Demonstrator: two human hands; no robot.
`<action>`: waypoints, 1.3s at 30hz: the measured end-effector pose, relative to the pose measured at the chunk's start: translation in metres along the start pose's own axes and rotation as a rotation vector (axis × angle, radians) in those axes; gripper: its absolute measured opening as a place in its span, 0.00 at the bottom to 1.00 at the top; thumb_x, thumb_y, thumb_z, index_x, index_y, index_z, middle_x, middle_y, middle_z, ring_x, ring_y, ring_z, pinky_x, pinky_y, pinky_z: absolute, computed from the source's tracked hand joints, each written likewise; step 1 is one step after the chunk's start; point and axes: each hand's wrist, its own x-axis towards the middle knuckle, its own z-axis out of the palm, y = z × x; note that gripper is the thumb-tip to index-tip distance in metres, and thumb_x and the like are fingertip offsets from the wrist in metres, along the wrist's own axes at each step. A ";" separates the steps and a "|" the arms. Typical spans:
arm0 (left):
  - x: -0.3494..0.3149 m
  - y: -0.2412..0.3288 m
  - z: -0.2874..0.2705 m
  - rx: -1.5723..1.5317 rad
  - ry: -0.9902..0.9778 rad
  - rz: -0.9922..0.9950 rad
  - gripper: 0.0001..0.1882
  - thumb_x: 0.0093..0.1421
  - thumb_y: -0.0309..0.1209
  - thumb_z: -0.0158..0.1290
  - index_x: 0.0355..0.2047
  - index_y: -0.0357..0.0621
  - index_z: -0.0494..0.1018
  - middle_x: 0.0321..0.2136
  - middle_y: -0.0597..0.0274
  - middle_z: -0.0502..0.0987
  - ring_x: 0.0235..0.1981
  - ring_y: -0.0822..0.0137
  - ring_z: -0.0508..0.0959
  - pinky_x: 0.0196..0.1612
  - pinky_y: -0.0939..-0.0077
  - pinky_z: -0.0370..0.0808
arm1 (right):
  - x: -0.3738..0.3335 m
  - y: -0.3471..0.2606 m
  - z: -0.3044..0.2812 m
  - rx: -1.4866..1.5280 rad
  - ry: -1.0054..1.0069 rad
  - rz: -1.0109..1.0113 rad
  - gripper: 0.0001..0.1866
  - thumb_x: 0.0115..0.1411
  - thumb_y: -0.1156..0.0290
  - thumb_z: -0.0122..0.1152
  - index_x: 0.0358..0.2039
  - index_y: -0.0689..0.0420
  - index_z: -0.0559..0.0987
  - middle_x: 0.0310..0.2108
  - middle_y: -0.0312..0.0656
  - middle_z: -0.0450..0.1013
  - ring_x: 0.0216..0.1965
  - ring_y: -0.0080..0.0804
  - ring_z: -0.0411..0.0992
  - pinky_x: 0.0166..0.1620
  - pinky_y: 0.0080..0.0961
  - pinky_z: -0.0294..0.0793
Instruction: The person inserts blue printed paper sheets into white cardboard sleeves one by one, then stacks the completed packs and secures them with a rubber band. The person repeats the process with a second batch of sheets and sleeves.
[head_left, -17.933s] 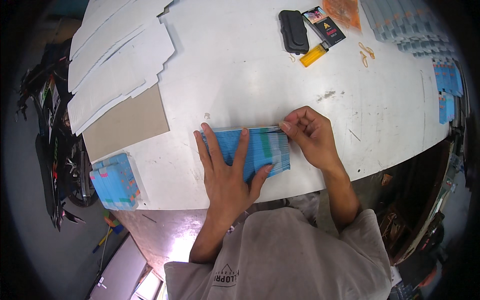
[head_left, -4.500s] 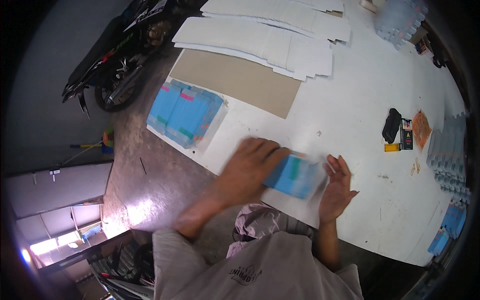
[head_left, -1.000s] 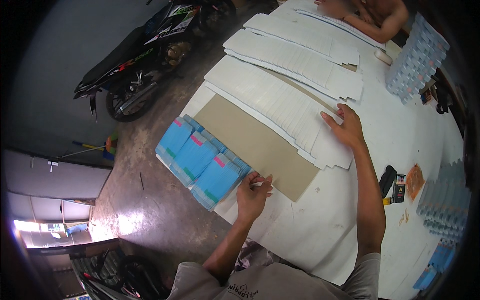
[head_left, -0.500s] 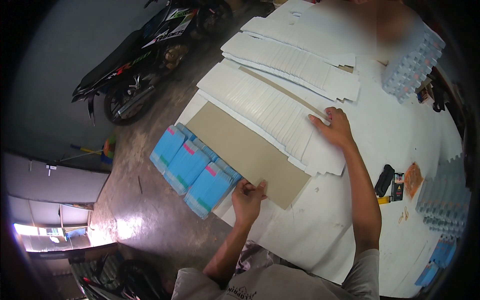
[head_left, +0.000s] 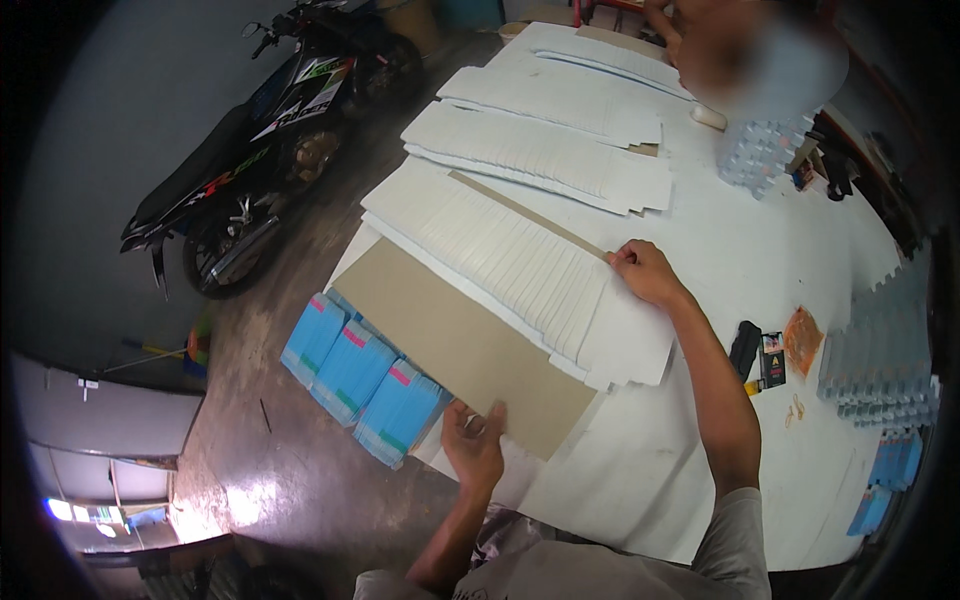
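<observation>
A greyish-brown cardboard sheet (head_left: 440, 345) lies under a fanned row of white paper pieces (head_left: 490, 265), and its brown shows along both long sides of the row. My left hand (head_left: 474, 447) grips the sheet's near edge, thumb on top and fingers curled beneath. At the far side, my right hand (head_left: 648, 272) is closed, its fingertips pinching the brown edge near the row's right end. Beside the sheet's left edge stand bundles of blue cut pieces (head_left: 355, 370) with pink and green marks, close to my left hand.
More fanned white rows (head_left: 520, 155) lie farther back on the white-covered table (head_left: 600, 490). Another person (head_left: 690, 40) is at the far end, near a pale blue stack (head_left: 765, 150). A black pouch (head_left: 744, 348) and more stacks (head_left: 880, 345) lie right; a motorcycle (head_left: 250, 180) stands left.
My right fingers, spread over the row's far corner before, have closed on the sheet's far edge. My left hand keeps its hold near the blue bundles. The whole view has shifted.
</observation>
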 end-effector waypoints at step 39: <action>-0.124 -0.051 0.323 0.853 -2.110 0.269 0.16 0.61 0.24 0.65 0.49 0.37 0.79 0.30 0.73 0.71 0.27 0.80 0.73 0.33 0.81 0.73 | -0.619 0.162 0.137 1.345 1.335 0.540 0.13 0.69 0.75 0.60 0.53 0.62 0.76 0.36 0.40 0.81 0.34 0.25 0.77 0.41 0.24 0.76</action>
